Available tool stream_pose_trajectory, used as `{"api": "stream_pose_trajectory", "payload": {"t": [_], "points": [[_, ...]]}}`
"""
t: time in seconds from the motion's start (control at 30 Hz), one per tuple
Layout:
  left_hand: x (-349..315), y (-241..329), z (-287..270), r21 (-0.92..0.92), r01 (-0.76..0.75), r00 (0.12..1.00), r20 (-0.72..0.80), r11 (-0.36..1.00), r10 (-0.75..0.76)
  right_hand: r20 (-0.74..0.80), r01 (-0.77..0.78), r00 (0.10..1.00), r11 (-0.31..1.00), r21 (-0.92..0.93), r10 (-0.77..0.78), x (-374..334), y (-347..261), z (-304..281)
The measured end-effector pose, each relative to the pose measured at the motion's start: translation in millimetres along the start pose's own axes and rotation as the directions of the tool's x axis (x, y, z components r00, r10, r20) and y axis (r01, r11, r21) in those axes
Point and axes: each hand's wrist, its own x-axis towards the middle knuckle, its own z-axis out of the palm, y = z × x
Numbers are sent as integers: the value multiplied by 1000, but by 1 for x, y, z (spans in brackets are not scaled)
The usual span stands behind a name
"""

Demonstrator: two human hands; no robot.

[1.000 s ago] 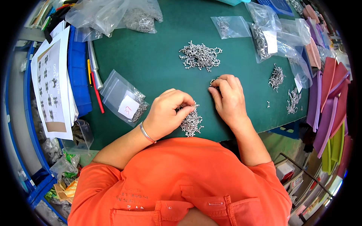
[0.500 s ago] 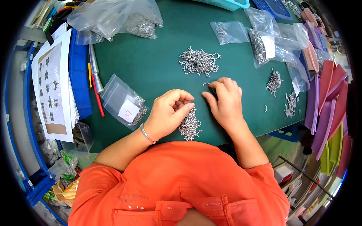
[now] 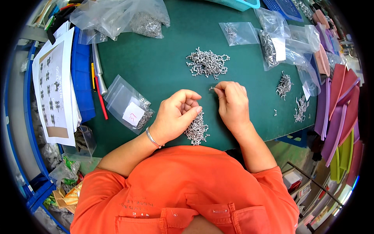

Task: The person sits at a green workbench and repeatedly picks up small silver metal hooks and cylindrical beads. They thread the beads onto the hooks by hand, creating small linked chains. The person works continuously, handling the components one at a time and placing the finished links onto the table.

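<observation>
Between the thumb and forefinger of my right hand (image 3: 233,103) a small silvery metal piece (image 3: 211,89) is pinched, just below a loose heap of small metal links (image 3: 208,63). My left hand (image 3: 175,115), with a bangle at the wrist, is half curled, its thumb and forefinger apart. That hand lies at the upper left of a nearer pile of small metal pieces (image 3: 197,128); the inside of its curled fingers is partly hidden.
Clear bags of small parts (image 3: 130,111) lie left, near a red pen (image 3: 101,99) and a blue tray (image 3: 82,74). A large plastic bag (image 3: 120,19) sits far left. On the right are bagged rings (image 3: 269,48), smaller heaps of metal parts (image 3: 284,85) and purple bins (image 3: 334,132).
My right thumb and forefinger have closed on the small metal piece that lay on the table. My left thumb and forefinger have parted slightly.
</observation>
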Motion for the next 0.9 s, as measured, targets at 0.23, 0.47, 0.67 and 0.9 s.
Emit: {"api": "stream_pose_trajectory", "payload": {"t": [0.23, 0.47, 0.67, 0.9], "points": [[7, 3, -4, -423, 232, 973, 78, 876, -219, -49, 316, 949, 926, 208, -312, -3, -20, -10], [1, -7, -10, -353, 134, 991, 42, 926, -128, 7, 103, 995, 995, -4, -103, -7, -2, -23], [-3, -4, 1, -134, -72, 996, -60, 988, 64, 105, -6, 994, 987, -161, 23, -5, 24, -22], [-7, 0, 0, 122, -215, 972, -73, 969, 225, 129, -51, 990, 993, -109, 65, -2, 16, -19]]}}
